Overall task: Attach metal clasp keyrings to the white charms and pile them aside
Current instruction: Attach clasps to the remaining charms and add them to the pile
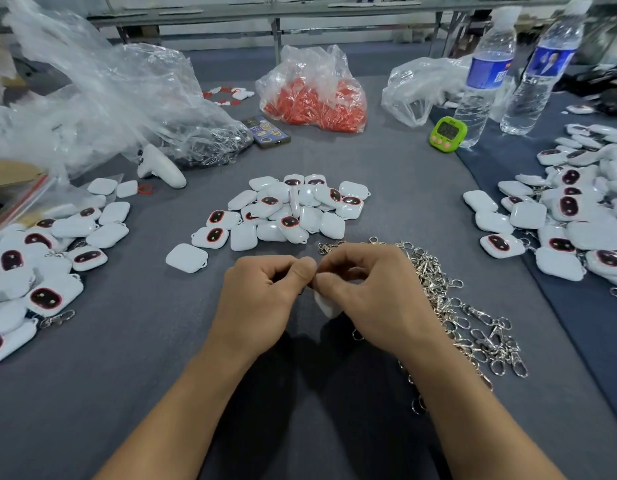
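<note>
Here, a seemingly light, slick charm (326, 306) is pinched edgewise between left hand (262, 299) and right hand (365, 292), beside clasps (449, 299).

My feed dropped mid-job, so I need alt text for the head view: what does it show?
The left hand and right hand together pinch one white charm over a grey table. A heap of metal clasp keyrings lies by the right hand, bare charms are piled ahead, and charms with keyrings are piled at left and right.

Under the right hand (365, 289), white charm (326, 308) mostly hidden; clasp between fingertips indiscernible
</note>
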A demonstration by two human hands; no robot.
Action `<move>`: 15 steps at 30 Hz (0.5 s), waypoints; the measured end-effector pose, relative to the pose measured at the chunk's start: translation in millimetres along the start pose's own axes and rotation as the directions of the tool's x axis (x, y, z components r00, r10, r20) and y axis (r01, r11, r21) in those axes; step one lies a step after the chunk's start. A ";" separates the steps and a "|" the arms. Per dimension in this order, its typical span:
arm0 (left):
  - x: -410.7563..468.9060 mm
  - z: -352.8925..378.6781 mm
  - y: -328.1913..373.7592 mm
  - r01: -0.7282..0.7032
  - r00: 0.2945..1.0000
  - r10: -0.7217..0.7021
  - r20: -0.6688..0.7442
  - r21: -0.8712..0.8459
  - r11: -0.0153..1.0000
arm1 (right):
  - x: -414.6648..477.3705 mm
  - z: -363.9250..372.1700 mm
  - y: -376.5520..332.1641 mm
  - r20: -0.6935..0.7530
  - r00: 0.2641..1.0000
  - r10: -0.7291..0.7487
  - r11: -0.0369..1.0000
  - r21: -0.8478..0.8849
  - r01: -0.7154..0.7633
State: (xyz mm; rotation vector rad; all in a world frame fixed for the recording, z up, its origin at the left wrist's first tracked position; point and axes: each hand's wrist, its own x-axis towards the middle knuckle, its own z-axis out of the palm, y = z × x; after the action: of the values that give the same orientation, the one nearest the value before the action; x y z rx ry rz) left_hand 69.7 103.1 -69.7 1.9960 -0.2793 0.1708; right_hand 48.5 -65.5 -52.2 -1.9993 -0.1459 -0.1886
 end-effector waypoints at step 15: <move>-0.4 -2.9 4.4 -0.056 0.997 0.054 -0.054 -0.029 0.998 | -0.3 9.4 1.3 -0.059 0.959 0.276 0.908 0.343 -0.240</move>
State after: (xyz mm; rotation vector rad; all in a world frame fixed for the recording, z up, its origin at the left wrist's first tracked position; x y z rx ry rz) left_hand 68.1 103.9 -64.8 1.9514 -0.3012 0.2532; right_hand 49.0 -57.5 -57.3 -1.6464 0.1488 -0.0915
